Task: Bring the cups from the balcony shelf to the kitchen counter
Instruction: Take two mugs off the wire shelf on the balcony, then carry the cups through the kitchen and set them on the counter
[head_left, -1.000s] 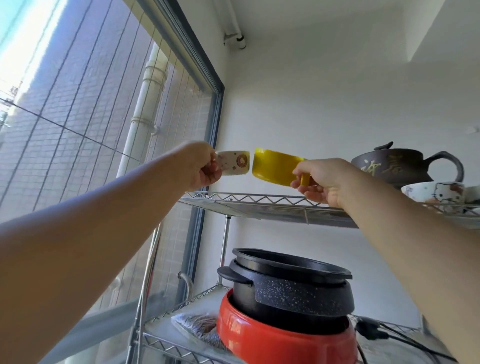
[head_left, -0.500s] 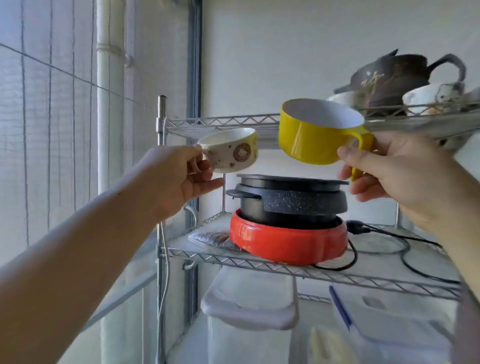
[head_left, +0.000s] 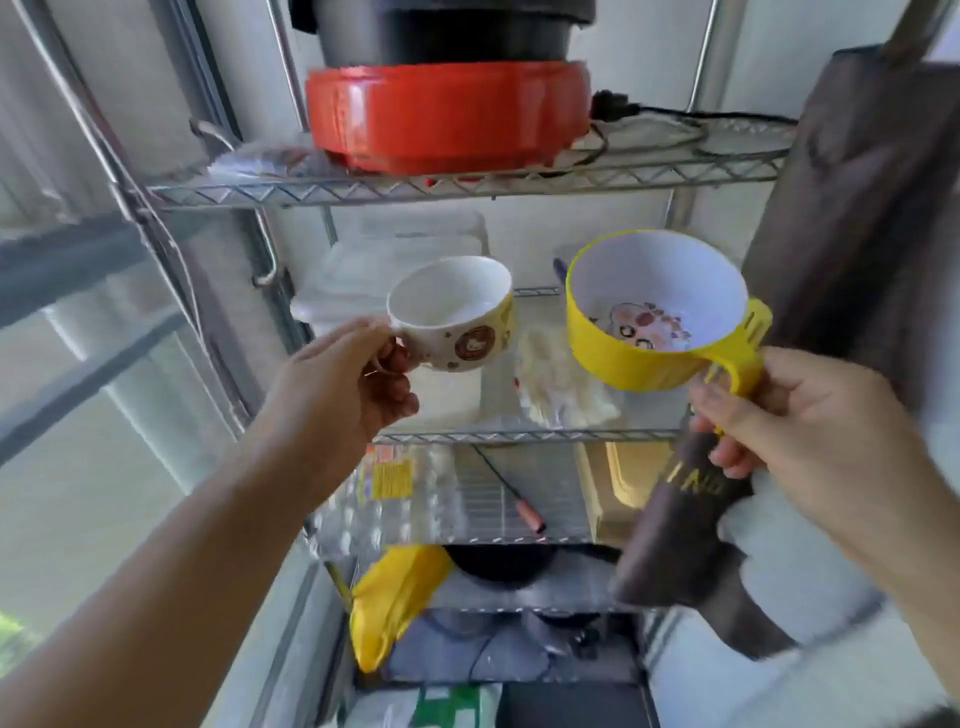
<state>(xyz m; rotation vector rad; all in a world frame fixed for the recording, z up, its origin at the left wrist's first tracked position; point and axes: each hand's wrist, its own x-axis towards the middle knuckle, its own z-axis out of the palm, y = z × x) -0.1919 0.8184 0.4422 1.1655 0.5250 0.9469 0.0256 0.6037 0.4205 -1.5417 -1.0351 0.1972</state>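
Note:
My left hand (head_left: 348, 384) grips the handle of a small white cup (head_left: 457, 317) with brown cartoon stickers, held upright and empty in front of the wire shelf (head_left: 467, 184). My right hand (head_left: 795, 415) holds a larger yellow cup (head_left: 649, 312) by its yellow handle; its white inside shows a cartoon print at the bottom. Both cups hang in the air side by side, off the shelf, level with the tier below the red cooker.
A red cooker with a black pot (head_left: 447, 119) sits on the upper wire tier with a black cord at its right. Lower tiers hold clear plastic containers (head_left: 405, 260), bags and a yellow cloth (head_left: 395, 597). A dark fabric item (head_left: 852, 218) hangs at right; window glass at left.
Both hands have come down and back from the top shelf with the cups. My view has tilted down, so the top tier with the teapot is out of sight.

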